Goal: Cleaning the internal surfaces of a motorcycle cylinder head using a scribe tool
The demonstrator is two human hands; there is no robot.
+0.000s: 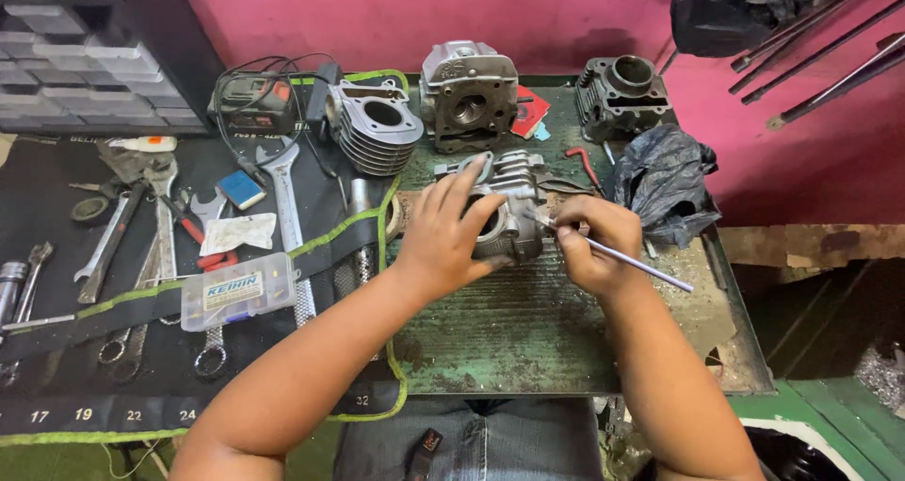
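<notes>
Left hand (451, 240) spread over the finned engine part (504, 212) at the middle of the worn green bench (528, 330), fingers clasping its near face to keep it from turning. Right hand (596, 245) pinched around a thin metal rod (627, 259), tip pointed in at the part's side, long end trailing off to the right. Best done, judging from this, with the part held flat and firm, the rod kept in line with the opening rather than angled, and pressure light so nothing scores or slips. Behind, three more engine castings along the pink wall: a finned cylinder (377, 127), a grey head (468, 94), a darker cylinder (622, 94). Red card packet (530, 111) tucked beside the grey head, partly hidden. Crumpled black plastic bag (665, 179) just right of the work. On the black tool mat (57, 396) to the left: a clear flat parts box (236, 290) with a white and blue label, a torn white sachet (238, 233), a small blue and white block (241, 189), spanners (283, 193) laid out, white printed size marks along the mat's lower edge.
</notes>
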